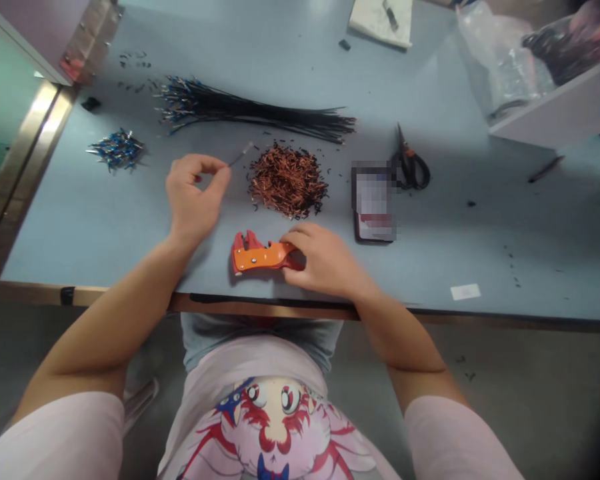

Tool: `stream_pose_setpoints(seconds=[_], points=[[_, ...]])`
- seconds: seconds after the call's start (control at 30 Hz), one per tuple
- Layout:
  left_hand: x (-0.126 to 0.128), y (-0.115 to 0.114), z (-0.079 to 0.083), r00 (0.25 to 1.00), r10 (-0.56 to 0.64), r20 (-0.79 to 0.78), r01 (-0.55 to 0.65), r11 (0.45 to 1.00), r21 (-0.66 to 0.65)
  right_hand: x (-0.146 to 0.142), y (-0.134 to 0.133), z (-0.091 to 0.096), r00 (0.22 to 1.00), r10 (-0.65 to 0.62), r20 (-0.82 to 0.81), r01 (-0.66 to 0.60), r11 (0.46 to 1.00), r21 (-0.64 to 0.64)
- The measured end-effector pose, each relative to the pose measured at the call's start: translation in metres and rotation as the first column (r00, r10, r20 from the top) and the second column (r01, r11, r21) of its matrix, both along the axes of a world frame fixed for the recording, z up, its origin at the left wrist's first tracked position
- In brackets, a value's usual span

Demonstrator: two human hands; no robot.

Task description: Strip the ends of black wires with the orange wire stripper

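Two hands are at the table [430,267]. The left hand [195,200] pinches one thin wire [239,157] — thumb and finger close together. The right hand [325,260] has its fingers bent round one orange tool [260,257], near the table's near edge. Just past it sits one heap of copper bits [289,180], too many to count — farther off, one bunch of black wires [260,112]; to the right, one pair of scissors [407,155]
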State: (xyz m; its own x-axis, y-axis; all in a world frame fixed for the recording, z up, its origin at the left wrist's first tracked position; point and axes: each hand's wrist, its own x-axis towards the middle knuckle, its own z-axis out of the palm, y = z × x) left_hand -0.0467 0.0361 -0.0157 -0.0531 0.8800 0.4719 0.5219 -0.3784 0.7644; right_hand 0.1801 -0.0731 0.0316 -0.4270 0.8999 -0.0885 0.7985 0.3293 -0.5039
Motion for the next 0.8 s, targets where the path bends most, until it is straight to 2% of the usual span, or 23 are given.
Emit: stream_pose_setpoints(seconds=[0.07,0.1,0.13,0.2,0.3,0.33,0.4,0.53,0.7,0.8], points=[[-0.005,0.006,-0.001,0.995,0.059,0.084,-0.061,0.998,0.022,0.007,0.0,0.007,0.966,-0.112,-0.234,0.102,0.993,-0.054],[-0.007,0.008,-0.001,0.99,0.071,0.124,-0.077,0.996,0.045,0.01,0.001,0.01,0.919,-0.173,-0.355,0.142,0.984,-0.111],[-0.008,0.01,-0.002,0.985,0.063,0.162,-0.075,0.995,0.068,0.014,0.001,0.013,0.853,-0.231,-0.467,0.16,0.969,-0.188],[-0.008,0.01,-0.003,0.976,0.001,0.218,-0.02,0.996,0.085,0.017,0.002,0.015,0.676,-0.359,-0.643,0.118,0.914,-0.387],[0.0,0.0,-0.001,0.963,-0.095,0.252,0.099,0.995,-0.002,0.014,0.006,0.009,0.365,-0.579,-0.73,-0.038,0.774,-0.633],[0.004,-0.005,0.001,0.96,-0.122,0.253,0.137,0.99,-0.044,0.012,0.008,0.006,0.281,-0.636,-0.719,-0.082,0.73,-0.678],[0.013,-0.016,0.007,0.948,-0.182,0.262,0.219,0.969,-0.119,0.005,0.01,-0.001,0.171,-0.71,-0.683,-0.151,0.666,-0.73],[0.027,-0.037,0.019,0.891,-0.284,0.355,0.377,0.898,-0.228,-0.001,0.012,-0.01,0.103,-0.76,-0.642,-0.278,0.597,-0.752],[0.036,-0.05,0.02,0.835,-0.321,0.448,0.484,0.816,-0.317,0.003,0.008,-0.013,0.136,-0.728,-0.672,-0.412,0.576,-0.706],[0.039,-0.052,0.015,0.802,-0.383,0.458,0.544,0.785,-0.295,0.005,0.005,-0.015,0.129,-0.707,-0.695,-0.496,0.561,-0.662]])
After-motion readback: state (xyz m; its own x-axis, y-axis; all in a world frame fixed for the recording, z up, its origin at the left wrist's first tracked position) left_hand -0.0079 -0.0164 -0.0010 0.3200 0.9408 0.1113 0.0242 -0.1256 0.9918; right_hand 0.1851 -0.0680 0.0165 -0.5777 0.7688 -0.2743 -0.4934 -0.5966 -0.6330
